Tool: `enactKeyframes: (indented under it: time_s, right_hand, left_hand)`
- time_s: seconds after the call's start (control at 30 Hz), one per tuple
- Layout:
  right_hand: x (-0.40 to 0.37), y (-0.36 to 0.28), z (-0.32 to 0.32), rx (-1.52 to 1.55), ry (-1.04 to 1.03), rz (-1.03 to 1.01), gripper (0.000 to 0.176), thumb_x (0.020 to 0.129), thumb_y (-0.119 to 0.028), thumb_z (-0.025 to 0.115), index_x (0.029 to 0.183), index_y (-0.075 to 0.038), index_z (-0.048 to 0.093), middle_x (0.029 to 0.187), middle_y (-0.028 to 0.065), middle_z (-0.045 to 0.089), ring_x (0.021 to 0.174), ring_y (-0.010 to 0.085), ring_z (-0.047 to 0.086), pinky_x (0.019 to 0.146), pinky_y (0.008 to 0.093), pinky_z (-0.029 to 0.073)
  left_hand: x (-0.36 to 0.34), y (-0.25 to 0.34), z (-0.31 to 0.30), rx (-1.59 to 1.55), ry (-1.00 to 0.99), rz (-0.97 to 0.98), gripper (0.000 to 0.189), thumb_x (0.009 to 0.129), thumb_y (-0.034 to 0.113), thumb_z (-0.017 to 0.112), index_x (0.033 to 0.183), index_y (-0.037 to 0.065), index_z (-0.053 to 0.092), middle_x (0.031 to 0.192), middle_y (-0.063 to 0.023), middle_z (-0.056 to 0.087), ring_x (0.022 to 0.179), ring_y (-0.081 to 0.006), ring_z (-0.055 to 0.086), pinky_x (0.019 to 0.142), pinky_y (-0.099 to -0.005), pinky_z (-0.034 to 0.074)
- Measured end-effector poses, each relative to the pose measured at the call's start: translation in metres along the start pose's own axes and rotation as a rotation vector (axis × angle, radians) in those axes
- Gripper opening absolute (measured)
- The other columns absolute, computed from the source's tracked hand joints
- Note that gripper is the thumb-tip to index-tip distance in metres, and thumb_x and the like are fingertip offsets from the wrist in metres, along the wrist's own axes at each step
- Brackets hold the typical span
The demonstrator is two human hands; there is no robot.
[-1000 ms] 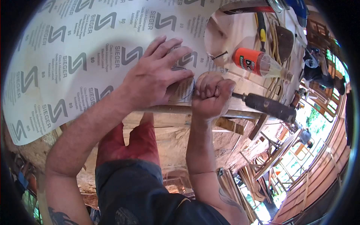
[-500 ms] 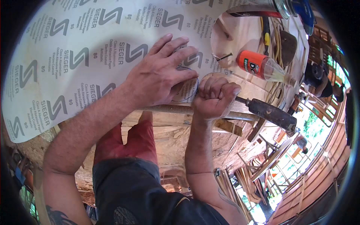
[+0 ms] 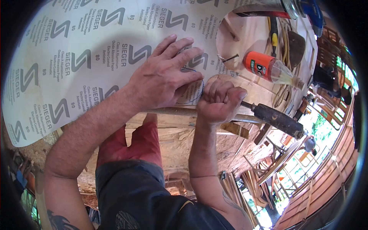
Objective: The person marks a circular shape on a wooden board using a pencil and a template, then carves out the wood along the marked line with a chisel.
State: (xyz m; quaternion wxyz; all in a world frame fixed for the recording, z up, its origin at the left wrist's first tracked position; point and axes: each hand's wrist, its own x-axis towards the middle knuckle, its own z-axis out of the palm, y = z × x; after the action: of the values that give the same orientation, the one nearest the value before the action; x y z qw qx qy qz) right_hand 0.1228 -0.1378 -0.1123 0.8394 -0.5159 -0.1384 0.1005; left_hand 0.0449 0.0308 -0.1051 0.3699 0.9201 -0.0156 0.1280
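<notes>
A large pale sheet of abrasive paper (image 3: pixel 76 57) lies over the work surface, its printed back with SIEGER and 80 facing up. My left hand (image 3: pixel 166 74) rests on the sheet with fingers spread, partly covering a round dark blue outline (image 3: pixel 191 100) near the front edge. At the outline's right side my right hand (image 3: pixel 221 97) is closed in a fist, thumb on top; what it grips is hidden. Just right of that fist, a metal shaft leads to a thick, dark, worn tool handle (image 3: pixel 279 120).
An orange-labelled clear bottle (image 3: pixel 264 67) lies on its side. Behind it are a yellow-and-black handled tool (image 3: pixel 273 38) and a nail-like dark piece (image 3: pixel 230 58). A glass jar (image 3: pixel 290 8) stands at the far corner. Wood strips (image 3: pixel 245 191) lean below; another person (image 3: pixel 309 145) is in the background.
My hands keep nearly the same place on the sheet. The view shifts slightly, and the dark tool handle appears a little lower. The background person appears higher in the frame.
</notes>
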Motion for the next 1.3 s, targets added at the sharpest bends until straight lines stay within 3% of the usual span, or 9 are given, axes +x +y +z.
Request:
enactKeyframes:
  time_s: [0.9,1.0,1.1,1.2,1.23,1.3]
  right_hand:
    - [-0.004,-0.004,0.012,-0.087,0.176,0.038,0.048,0.113,-0.038,0.039,0.073,-0.012,0.034,0.061,0.0001,0.032,0.049,0.0108,0.028,0.043,0.0266,0.024]
    - [-0.002,-0.013,0.005,0.014,0.141,0.101,0.044,0.112,-0.037,0.039,0.076,-0.011,0.038,0.062,0.0019,0.037,0.05,0.0136,0.035,0.045,0.0293,0.034]
    - [-0.003,-0.034,-0.004,0.021,0.059,-0.036,0.041,0.111,-0.036,0.039,0.083,-0.007,0.046,0.075,0.0084,0.05,0.062,0.0213,0.051,0.056,0.0357,0.049]
    - [-0.008,-0.048,-0.011,-0.359,0.119,-0.197,0.043,0.111,-0.04,0.036,0.093,-0.004,0.052,0.096,0.0156,0.057,0.085,0.0284,0.061,0.075,0.0435,0.055]
    - [-0.015,-0.052,-0.026,-0.426,0.063,-0.17,0.049,0.112,-0.042,0.035,0.101,0.0,0.059,0.111,0.0185,0.058,0.102,0.0285,0.061,0.086,0.0416,0.053]
    - [-0.03,-0.061,-0.047,-0.656,0.019,-0.147,0.053,0.112,-0.044,0.036,0.104,0.001,0.062,0.11,0.0178,0.059,0.105,0.0263,0.059,0.089,0.0398,0.05]
  left_hand:
    - [0.001,0.0,-0.002,-0.02,0.013,0.01,0.034,0.076,0.018,0.079,0.109,0.021,0.077,0.147,-0.0082,0.052,0.143,-0.0332,0.043,0.123,-0.054,0.028]
    - [0.002,0.002,-0.004,-0.007,0.001,0.016,0.034,0.076,0.016,0.078,0.109,0.02,0.076,0.148,-0.0085,0.052,0.143,-0.0335,0.042,0.123,-0.0539,0.028]
    - [0.003,0.005,-0.007,-0.001,-0.006,0.009,0.032,0.078,0.013,0.076,0.109,0.019,0.076,0.147,-0.0094,0.052,0.142,-0.0342,0.043,0.123,-0.0537,0.029]
    - [0.006,0.009,-0.01,0.013,-0.011,0.007,0.031,0.079,0.009,0.073,0.109,0.017,0.076,0.146,-0.0106,0.054,0.142,-0.0352,0.043,0.122,-0.0537,0.029]
    - [0.007,0.01,-0.011,0.013,-0.01,0.007,0.032,0.079,0.009,0.073,0.109,0.017,0.076,0.145,-0.0108,0.054,0.142,-0.0355,0.043,0.123,-0.0536,0.029]
    - [0.007,0.013,-0.011,0.013,-0.017,0.002,0.034,0.079,0.008,0.072,0.111,0.017,0.076,0.145,-0.0113,0.055,0.142,-0.036,0.043,0.123,-0.0535,0.029]
